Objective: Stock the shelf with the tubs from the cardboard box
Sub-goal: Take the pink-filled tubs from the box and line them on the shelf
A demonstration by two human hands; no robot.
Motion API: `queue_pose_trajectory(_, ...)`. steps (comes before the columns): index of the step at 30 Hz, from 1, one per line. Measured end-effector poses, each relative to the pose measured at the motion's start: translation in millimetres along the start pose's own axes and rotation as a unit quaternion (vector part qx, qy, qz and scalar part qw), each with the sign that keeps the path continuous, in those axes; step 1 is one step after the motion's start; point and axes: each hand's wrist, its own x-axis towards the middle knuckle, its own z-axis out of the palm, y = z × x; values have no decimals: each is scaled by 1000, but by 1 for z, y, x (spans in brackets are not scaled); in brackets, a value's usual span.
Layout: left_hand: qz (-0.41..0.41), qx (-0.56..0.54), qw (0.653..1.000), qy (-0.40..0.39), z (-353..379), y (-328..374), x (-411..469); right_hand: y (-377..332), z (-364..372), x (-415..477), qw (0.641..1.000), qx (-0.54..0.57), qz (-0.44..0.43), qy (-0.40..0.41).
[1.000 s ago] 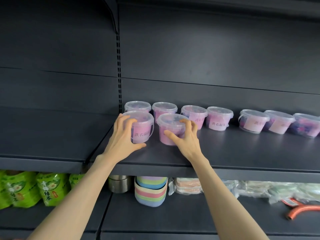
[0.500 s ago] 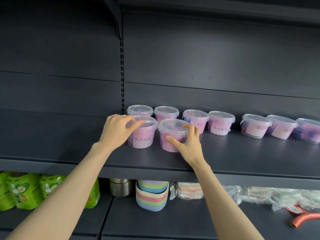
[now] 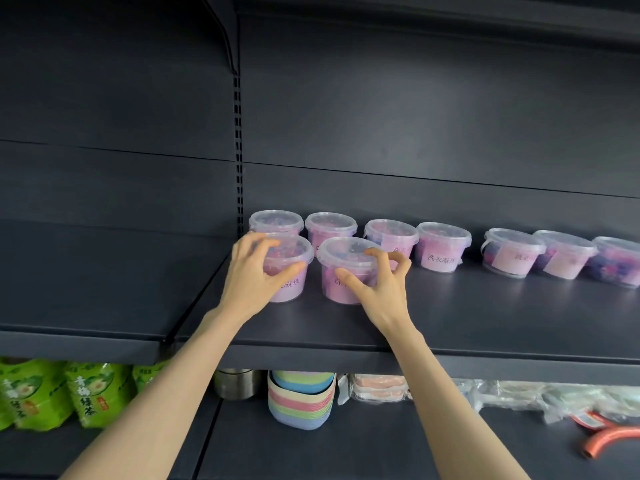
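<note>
Two clear-lidded pink tubs stand side by side in the front row of the dark shelf. My left hand grips the left tub, fingers over its lid and thumb on its front. My right hand grips the right tub, thumb on its label and fingers curled at its right side. Behind them runs a back row of several more tubs, reaching the right edge. The cardboard box is out of view.
On the lower shelf sit green tea bags, a metal can, a stack of pastel bowls, wrapped packages and an orange tool. The shelf section to the left holds nothing.
Both hands have shifted their hold on the two front tubs; my left fingers moved over the lid and my right fingers curled round the right side. The tubs stay in place.
</note>
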Motion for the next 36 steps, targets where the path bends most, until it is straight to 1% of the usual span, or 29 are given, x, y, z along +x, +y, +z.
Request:
queue_pose_trajectory(2, -9, -23, 1000, 11, -2, -4, -2, 0, 4, 4, 1000, -3, -2, -12)
queue_pose_trajectory(5, -54, -81, 994, 48, -7, -8, -2, -2, 11, 9, 999, -2, -11, -34)
queue_pose_trajectory(7, -78, -98, 991, 47, -8, -7, -3, -2, 13, 11, 999, -11, -4, -46)
queue_pose_trajectory(11, -87, -51, 995, 3, -6, -9, -5, 0, 13, 11, 997, -39, 4, -67)
queue_pose_trajectory(14, -97, -18, 995, -9, -6, -10, -5, 0, 13, 10, 995, -83, 1, -62)
queue_pose_trajectory(19, -127, -30, 991, -18, -6, -8, -4, -5, 13, 8, 984, -172, -1, -40)
queue_pose_trajectory(23, -131, -43, 990, -16, -7, -8, -3, -8, 12, 5, 976, -219, 10, -18)
queue_pose_trajectory(25, -134, -42, 990, -7, -9, -7, -5, -9, 13, 5, 976, -215, 6, -29)
queue_pose_trajectory(27, -147, -40, 988, -6, -11, -8, -7, -9, 15, 4, 980, -193, -1, -57)
queue_pose_trajectory(30, -160, -36, 986, -15, -12, -9, -7, -14, 20, 4, 977, -191, 0, -95)
queue_pose_trajectory(36, -177, -50, 982, -31, -11, -9, -5, -23, 28, 3, 970, -219, 24, -101)
